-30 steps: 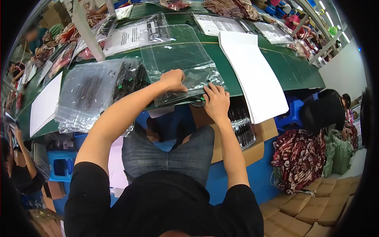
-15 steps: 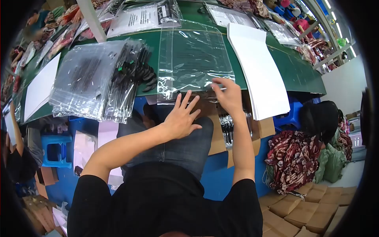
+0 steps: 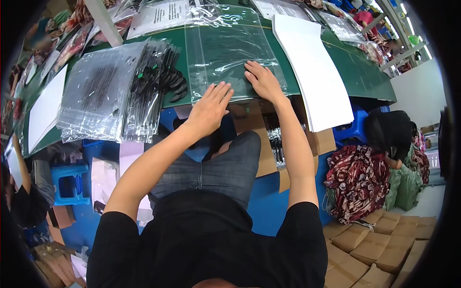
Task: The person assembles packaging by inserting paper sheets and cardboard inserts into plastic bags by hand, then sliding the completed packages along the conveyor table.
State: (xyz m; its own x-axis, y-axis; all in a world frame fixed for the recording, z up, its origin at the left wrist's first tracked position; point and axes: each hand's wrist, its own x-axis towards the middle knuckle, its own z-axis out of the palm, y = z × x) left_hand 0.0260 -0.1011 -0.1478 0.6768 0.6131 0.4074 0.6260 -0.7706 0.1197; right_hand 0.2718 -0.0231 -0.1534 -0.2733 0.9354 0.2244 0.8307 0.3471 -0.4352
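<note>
A clear, flat, rectangular plastic bag (image 3: 218,55) lies on the green counter (image 3: 357,79) in front of the person, reaching the counter's front edge. The hands are apart, fingers extended and gripping nothing: the left hand (image 3: 209,110) has its fingertips at the bag's near edge, and the right hand (image 3: 263,84) lies palm down over its near right part. Left of the bag is a stack of clear plastic sleeves (image 3: 93,96) with curved black pieces (image 3: 174,81) along its right side, while right of it long white paper sheets (image 3: 314,72) overhang the counter's edge.
</note>
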